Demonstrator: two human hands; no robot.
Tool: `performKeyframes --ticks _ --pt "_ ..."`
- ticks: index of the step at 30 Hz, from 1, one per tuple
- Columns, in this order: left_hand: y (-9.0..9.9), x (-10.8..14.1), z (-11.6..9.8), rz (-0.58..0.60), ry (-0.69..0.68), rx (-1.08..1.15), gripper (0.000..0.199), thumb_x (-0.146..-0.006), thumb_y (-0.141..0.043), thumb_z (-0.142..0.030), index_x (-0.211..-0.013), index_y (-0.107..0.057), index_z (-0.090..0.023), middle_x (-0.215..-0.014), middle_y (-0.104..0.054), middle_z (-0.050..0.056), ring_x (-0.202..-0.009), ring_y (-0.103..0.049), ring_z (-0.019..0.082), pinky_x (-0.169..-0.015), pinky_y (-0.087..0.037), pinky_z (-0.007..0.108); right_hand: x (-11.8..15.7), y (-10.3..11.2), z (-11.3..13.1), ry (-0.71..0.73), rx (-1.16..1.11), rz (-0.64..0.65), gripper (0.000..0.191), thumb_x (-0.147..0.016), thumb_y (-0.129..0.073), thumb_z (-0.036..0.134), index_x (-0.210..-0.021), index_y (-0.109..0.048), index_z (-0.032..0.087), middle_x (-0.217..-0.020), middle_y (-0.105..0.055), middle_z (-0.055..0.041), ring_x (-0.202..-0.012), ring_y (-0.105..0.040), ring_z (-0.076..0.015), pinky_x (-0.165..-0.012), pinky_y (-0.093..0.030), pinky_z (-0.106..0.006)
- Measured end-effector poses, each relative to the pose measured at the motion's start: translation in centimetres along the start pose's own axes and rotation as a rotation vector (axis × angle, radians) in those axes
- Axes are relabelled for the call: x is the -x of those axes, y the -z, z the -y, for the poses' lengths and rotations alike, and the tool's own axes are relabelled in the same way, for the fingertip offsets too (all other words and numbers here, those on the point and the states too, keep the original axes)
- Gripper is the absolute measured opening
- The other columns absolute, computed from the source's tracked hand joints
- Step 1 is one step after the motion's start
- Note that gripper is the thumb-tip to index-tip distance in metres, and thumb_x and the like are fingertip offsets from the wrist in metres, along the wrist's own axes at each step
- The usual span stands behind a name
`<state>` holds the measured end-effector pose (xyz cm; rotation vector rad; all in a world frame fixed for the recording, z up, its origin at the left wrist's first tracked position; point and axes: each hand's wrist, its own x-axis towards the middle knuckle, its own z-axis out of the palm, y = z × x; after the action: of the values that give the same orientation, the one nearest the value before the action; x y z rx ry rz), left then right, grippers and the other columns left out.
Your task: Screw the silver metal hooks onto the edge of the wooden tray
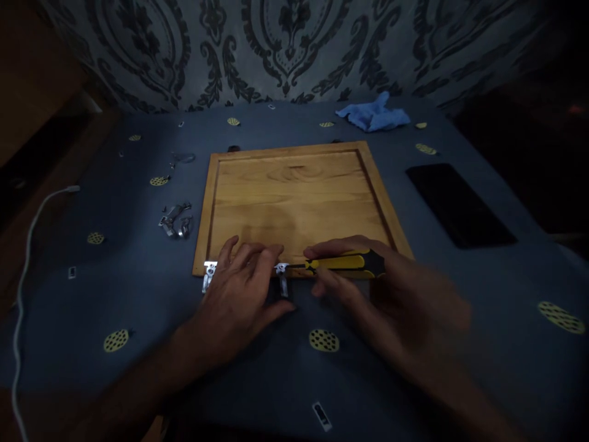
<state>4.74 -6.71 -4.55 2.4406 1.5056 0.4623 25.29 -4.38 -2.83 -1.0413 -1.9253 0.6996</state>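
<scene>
A wooden panel [294, 202] with a raised frame lies flat on the blue cloth. At its near edge, my left hand [237, 294] rests with fingers bent over the wood and the thumb stretched apart. One shiny metal hinge-like fitting [210, 273] shows left of that hand, and another metal fitting [282, 283] shows between its thumb and forefinger; what lies under the fingers is hidden. Closed round a yellow and black screwdriver [345, 263], my right hand [405, 294] is partly blurred. The screwdriver lies nearly level, its shaft pointing left, with the tip at the right-hand fitting.
Several loose metal fittings [175, 221] lie left of the panel, below a small clear bag-like item [184, 158]. A black tablet-like slab [460, 204] is on the right. A crumpled blue cloth [373, 113] sits at the back. A white cable [28, 245] runs along the left.
</scene>
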Motion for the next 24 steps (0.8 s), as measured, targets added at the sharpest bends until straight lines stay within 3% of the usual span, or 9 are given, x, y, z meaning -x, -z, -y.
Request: performKeyframes --ticks 4,12,18,24 --pt "-0.02 -0.20 -0.06 -0.003 0.020 0.024 0.071 -0.082 -0.084 -0.030 -0.137 -0.040 -0.019 -0.124 -0.066 0.011 -0.122 -0.060 0.031 -0.118 -0.037 0.057 0.25 0.14 0.01 -0.011 -0.014 0.010 0.019 -0.098 -0.065 0.029 -0.117 -0.067 0.029 -0.081 -0.070 0.0016 -0.071 -0.071 -0.0161 -0.072 -0.060 -0.029" --pt "0.09 -0.24 0.00 -0.006 0.054 0.064 0.072 -0.080 -0.084 -0.025 -0.138 -0.041 -0.021 -0.117 -0.064 0.009 -0.118 -0.059 0.032 -0.103 -0.050 0.051 0.49 -0.01 -0.07 -0.043 -0.073 0.006 0.022 -0.097 -0.067 0.027 -0.119 -0.066 0.029 -0.106 -0.076 0.0004 -0.070 -0.073 -0.0116 -0.062 -0.059 -0.022" --pt "-0.09 -0.12 0.01 0.008 0.101 0.083 0.068 -0.083 -0.081 -0.028 -0.138 -0.041 -0.026 -0.119 -0.063 0.008 -0.119 -0.059 0.033 -0.100 -0.051 0.052 0.48 -0.05 0.07 -0.031 -0.080 -0.007 0.022 -0.097 -0.066 0.026 -0.119 -0.066 0.028 -0.107 -0.077 -0.0005 -0.069 -0.072 -0.0125 -0.068 -0.062 -0.025" --pt "-0.33 -0.19 0.10 -0.012 0.100 0.079 0.071 -0.079 -0.085 -0.025 -0.136 -0.042 -0.026 -0.116 -0.066 0.006 -0.116 -0.060 0.031 -0.100 -0.051 0.050 0.11 0.19 0.28 -0.033 -0.064 0.009 0.019 -0.098 -0.064 0.030 -0.116 -0.068 0.029 -0.103 -0.077 -0.0007 -0.067 -0.073 -0.0142 -0.062 -0.061 -0.026"
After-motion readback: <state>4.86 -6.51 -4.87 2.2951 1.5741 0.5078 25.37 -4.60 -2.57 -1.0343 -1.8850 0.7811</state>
